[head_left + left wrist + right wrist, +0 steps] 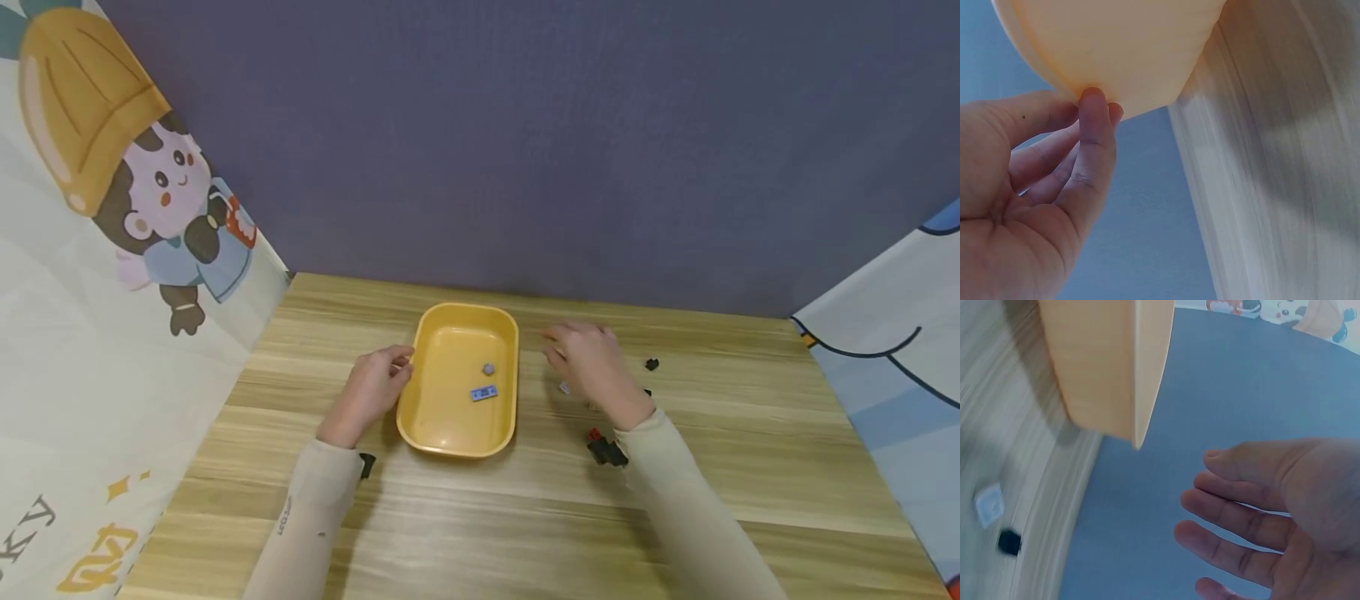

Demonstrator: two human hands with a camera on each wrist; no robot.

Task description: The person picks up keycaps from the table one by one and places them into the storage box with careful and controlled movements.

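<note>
A yellow plastic tray [457,446] stands on the table with a small blue printed piece [483,392] and a small grey piece [488,369] inside. At its left rim, my left hand [372,385] pinches the edge between thumb and fingers; the left wrist view shows the fingertips [1093,103] against the wall. My right hand [592,367] hovers to the right of the tray, apart from it. Its fingers [1235,519] are spread and loosely bent, holding nothing. Below it lies a small whitish piece [564,387].
Black pieces with a red part [606,450] lie by the right sleeve. A small black piece [652,364] sits farther right. Another dark object [367,465] shows beside the left sleeve. A dark blue wall [525,150] bounds the wooden table [465,533] at the back.
</note>
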